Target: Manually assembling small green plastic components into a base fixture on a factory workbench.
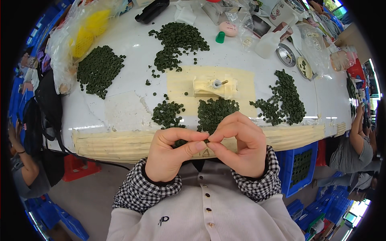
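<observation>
The person wears a pale, finely ribbed top [177, 219] with a row of small, round, dark buttons [207, 195] down the front; the lowest one has a metallic glint. Dark stitched lettering [163, 220] marks one side of the chest. Black-and-white checked oversleeves [132, 193] cover the forearms, loose and puckered, ending in plain black cuffs [161, 182]. The left hand [169, 152] and right hand [243, 146] are bare.

White table [134, 52]: heaps of small dark-green parts [100, 70], cream-covered block [204, 86], green cap [220, 37] farther back.
</observation>
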The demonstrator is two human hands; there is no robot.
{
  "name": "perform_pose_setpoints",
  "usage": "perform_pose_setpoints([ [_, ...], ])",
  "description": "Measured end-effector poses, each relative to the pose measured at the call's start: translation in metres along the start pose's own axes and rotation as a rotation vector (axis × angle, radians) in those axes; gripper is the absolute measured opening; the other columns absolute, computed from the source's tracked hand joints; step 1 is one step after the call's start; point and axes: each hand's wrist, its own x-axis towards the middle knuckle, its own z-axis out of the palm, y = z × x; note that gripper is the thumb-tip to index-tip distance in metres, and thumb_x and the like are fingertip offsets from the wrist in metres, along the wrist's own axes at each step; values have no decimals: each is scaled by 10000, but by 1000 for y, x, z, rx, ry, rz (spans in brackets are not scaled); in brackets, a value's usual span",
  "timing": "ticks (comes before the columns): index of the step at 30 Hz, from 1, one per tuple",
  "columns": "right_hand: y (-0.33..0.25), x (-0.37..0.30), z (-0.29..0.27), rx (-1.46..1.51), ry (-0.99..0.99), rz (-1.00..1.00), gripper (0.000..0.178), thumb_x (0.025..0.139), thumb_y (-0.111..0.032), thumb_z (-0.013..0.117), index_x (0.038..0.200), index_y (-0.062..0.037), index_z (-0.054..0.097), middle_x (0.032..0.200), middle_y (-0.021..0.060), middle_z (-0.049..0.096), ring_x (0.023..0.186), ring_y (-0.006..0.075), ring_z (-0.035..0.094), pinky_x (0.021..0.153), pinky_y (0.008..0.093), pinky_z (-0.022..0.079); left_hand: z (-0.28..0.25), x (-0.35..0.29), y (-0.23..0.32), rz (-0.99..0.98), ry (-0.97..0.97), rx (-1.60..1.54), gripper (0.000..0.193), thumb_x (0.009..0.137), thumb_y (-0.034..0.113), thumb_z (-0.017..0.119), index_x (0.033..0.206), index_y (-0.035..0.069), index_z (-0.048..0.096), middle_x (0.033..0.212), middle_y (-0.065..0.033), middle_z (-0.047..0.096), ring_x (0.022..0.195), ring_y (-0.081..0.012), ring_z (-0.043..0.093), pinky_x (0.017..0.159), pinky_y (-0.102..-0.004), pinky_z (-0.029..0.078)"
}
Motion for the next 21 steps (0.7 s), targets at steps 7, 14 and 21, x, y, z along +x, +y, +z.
perform_pose_setpoints([
  [7,-1,3,-10,1,-146,-45,158,707,33,709,845,-19,651,819,73,568,719,161,583,602,246,469,-2,5,4,-48,-95,33,105,800,10,679,899,-17,659,845,-60,665,794,-91,600,722,-225,489],
  [14,-3,4,-13,-65,-198,-89,176,702,1,729,861,-25,660,817,72,569,693,175,574,583,260,462,-8,5,14,-121,-170,258,97,816,66,684,880,-5,671,813,-43,666,742,-71,582,685,-205,464],
  [21,3,0,-9,-206,-113,-190,203,660,-33,756,847,-39,677,777,57,572,662,182,561,553,273,452,-7,3,16,-77,-152,294,100,836,64,660,893,-18,672,828,-58,676,754,-69,585,698,-203,466],
])
